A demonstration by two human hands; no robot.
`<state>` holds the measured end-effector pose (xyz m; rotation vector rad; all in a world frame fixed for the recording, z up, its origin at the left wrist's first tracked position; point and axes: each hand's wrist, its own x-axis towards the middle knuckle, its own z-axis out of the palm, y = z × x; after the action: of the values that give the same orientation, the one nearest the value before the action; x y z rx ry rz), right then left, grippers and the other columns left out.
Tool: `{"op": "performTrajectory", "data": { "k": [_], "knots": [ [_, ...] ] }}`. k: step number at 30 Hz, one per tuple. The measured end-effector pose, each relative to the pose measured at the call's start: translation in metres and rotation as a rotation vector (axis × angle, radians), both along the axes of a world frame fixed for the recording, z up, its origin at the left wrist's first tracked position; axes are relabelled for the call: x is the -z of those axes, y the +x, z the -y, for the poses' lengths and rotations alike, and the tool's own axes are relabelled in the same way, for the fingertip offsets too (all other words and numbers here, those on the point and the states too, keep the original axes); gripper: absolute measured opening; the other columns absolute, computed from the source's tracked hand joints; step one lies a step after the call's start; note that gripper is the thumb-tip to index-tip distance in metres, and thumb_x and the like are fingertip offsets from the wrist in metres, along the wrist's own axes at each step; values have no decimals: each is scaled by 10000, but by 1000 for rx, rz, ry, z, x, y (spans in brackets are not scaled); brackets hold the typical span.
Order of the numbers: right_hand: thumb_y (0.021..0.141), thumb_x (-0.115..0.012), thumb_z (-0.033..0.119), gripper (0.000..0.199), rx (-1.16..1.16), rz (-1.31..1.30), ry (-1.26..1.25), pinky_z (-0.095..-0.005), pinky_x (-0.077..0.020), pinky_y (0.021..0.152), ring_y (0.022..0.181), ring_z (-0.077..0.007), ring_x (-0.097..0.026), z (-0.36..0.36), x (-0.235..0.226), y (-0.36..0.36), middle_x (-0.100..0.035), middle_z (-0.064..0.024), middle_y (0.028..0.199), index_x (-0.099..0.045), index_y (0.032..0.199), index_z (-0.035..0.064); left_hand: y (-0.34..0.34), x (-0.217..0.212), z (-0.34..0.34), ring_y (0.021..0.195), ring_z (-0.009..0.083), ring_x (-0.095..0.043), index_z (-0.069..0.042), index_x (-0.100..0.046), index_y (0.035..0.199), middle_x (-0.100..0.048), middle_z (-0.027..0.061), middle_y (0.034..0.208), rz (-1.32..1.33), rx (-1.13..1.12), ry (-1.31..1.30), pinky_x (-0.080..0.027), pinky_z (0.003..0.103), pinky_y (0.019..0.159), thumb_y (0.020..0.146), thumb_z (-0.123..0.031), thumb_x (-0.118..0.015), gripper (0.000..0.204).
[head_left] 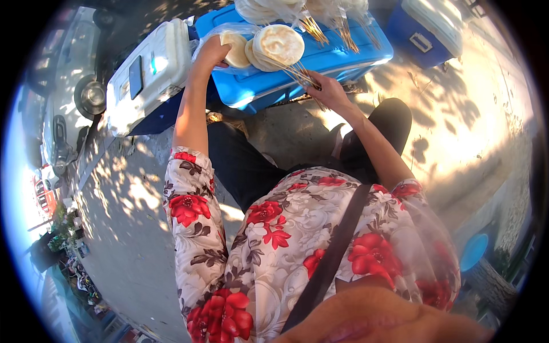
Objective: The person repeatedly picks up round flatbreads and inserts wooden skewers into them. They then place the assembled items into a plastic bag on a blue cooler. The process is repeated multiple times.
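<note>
Flat, round, pale wafer-like discs (279,44) on thin wooden sticks lie fanned over the blue plastic lid. My right hand (327,91) is closed round the bundle of sticks (297,73) just beyond the lid's near edge. At the lid's left end my left hand (213,52) is closed on the side of a clear plastic bag (240,28). Another pale disc (235,50) sits right beside those fingers, partly inside the bag. The fingertips of my left hand are partly hidden.
Bagged discs on sticks (257,10) stand at the back of the blue storage box (246,91). A white-lidded cooler (154,63) carrying a phone (136,77) is on the left. Another blue cooler (420,40) stands far right. A parked vehicle (86,63) is beyond, left.
</note>
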<state>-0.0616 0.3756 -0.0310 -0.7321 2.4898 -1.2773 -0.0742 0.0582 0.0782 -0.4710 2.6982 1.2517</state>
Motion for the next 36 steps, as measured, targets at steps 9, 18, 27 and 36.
{"op": "performTrajectory", "data": {
  "k": [9,18,27,36],
  "knots": [
    [782,-642,270,492,-38,9,-82,-392,-483,688,762,-310,-635,11,2,2,-648,-179,826,-532,1241,134,-30,69,58,815,273,-642,-39,-534,1131,-617,142,978,-292,-421,355,-545,388,580,782,-52,-564,351],
    [799,-616,233,460,6,86,-52,-378,-478,676,712,-280,-630,14,-22,5,-646,-162,788,-534,1228,88,-10,42,36,524,131,-538,-26,-546,844,-578,78,723,-152,-638,763,-460,272,441,800,-146,-604,141],
    [857,-592,342,445,39,-18,-95,-386,-469,713,802,-270,-628,2,-9,-2,-655,-143,862,-546,1203,66,69,31,39,796,227,-656,17,-464,1161,-621,132,990,115,-299,961,-590,319,613,844,-130,-540,357],
    [944,-503,207,170,-153,579,-575,-186,-353,475,523,-42,-460,-21,-94,62,-486,25,625,-543,1034,68,112,19,-47,1059,297,-570,10,-377,1260,-509,169,1214,-544,-387,1171,-552,432,807,871,-111,-507,428]
  ]
}}
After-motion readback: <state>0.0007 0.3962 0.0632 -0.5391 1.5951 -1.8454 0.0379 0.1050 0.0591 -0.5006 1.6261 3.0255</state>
